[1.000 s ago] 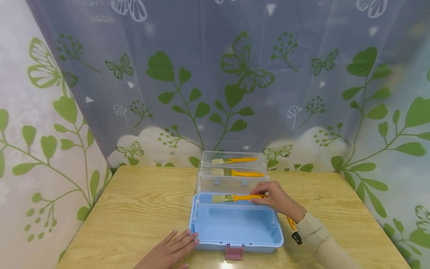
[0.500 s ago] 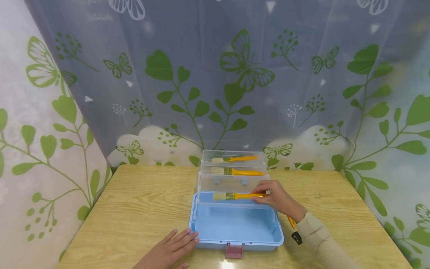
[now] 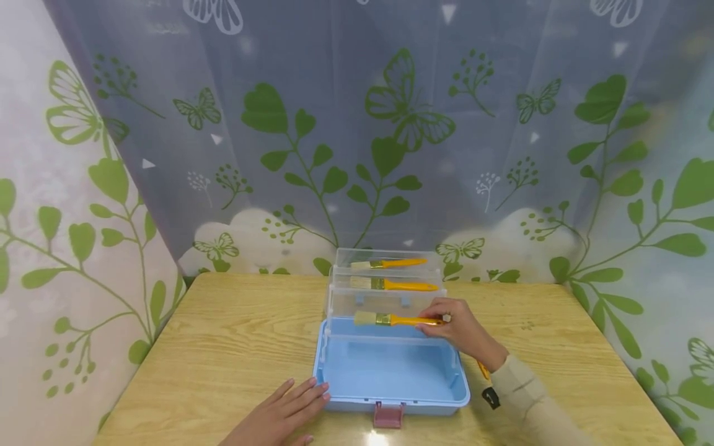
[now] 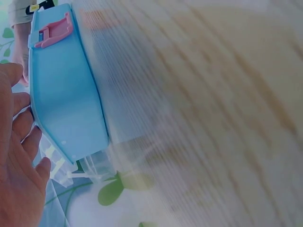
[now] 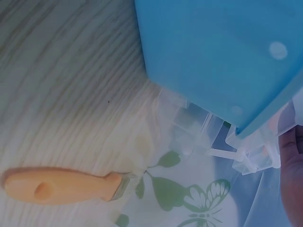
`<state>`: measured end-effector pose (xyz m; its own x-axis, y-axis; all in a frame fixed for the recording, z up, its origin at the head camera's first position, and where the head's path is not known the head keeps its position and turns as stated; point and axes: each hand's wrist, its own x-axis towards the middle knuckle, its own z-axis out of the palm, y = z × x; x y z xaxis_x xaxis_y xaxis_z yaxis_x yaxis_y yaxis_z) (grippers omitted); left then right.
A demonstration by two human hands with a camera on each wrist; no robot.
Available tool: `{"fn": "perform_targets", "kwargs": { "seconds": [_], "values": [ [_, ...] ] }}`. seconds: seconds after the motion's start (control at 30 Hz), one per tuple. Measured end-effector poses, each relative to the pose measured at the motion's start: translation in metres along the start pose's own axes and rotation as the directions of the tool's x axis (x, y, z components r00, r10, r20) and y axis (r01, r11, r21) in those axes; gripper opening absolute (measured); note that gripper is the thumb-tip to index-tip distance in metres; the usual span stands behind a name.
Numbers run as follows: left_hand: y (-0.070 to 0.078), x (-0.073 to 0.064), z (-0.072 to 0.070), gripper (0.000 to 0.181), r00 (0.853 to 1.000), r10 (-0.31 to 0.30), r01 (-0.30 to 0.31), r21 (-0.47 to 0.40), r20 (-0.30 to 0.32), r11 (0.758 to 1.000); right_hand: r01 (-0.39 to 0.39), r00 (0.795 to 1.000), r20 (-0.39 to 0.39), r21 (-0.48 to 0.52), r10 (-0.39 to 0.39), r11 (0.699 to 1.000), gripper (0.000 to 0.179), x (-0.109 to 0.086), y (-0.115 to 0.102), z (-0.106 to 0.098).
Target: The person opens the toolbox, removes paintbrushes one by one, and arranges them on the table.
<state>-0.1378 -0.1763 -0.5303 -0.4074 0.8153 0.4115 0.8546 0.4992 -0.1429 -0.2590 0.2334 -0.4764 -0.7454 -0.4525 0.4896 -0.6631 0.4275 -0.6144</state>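
A light-blue toolbox [image 3: 397, 404] stands with its clear tiered trays [image 3: 370, 341] fanned out behind. Just above the lowest tray, my right hand [image 3: 462, 328] pinches the orange handle end of a flat paintbrush [image 3: 383, 319], its pale bristles pointing left. My left hand [image 3: 287, 412] touches the box's front left corner with straight fingers; the left wrist view shows those fingers [image 4: 21, 123] along the blue wall. Only an edge of the right hand [image 5: 292, 175] shows in the right wrist view, and the held brush is hidden there.
Two more paintbrushes, a middle one [image 3: 409, 285] and an upper one [image 3: 403, 263], lie in the higher trays. Right of the box, an orange-handled tool [image 5: 61, 186] lies on the wooden table [image 3: 240, 334]. A black-ended piece [image 3: 491, 397] shows beside the sleeve. A pink latch [image 3: 388, 415] hangs in front.
The right hand has raised the paintbrush slightly away from the lowest tray and shifted it a little to the right. My left hand has stayed at the box corner.
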Motion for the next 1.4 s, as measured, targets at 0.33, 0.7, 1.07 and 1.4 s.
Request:
{"fn": "perform_targets", "kwargs": {
  "seconds": [0.33, 0.7, 1.07, 1.4],
  "values": [
    [0.0, -0.001, 0.001, 0.073, 1.0, 0.002, -0.002, 0.001, 0.012, 1.0, -0.035, 0.995, -0.09, -0.03, 0.032, 0.999, 0.011, -0.003, 0.0, 0.003],
    [-0.001, -0.001, 0.002, 0.074, 1.0, 0.004, -0.004, -0.003, 0.011, 1.0, -0.066, 0.99, -0.13, -0.027, 0.062, 0.997, 0.012, -0.01, -0.002, 0.0],
    [-0.002, -0.001, 0.002, 0.075, 1.0, 0.005, -0.005, -0.009, 0.009, 1.0, -0.036, 0.983, -0.183, -0.064, 0.024, 0.997, 0.018, -0.015, 0.0, 0.001],
    [-0.002, 0.0, 0.001, 0.075, 1.0, 0.003, -0.003, -0.001, 0.01, 1.0, -0.031, 0.975, -0.222, -0.076, 0.014, 0.997, 0.02, -0.021, -0.016, -0.004]
  ]
}}
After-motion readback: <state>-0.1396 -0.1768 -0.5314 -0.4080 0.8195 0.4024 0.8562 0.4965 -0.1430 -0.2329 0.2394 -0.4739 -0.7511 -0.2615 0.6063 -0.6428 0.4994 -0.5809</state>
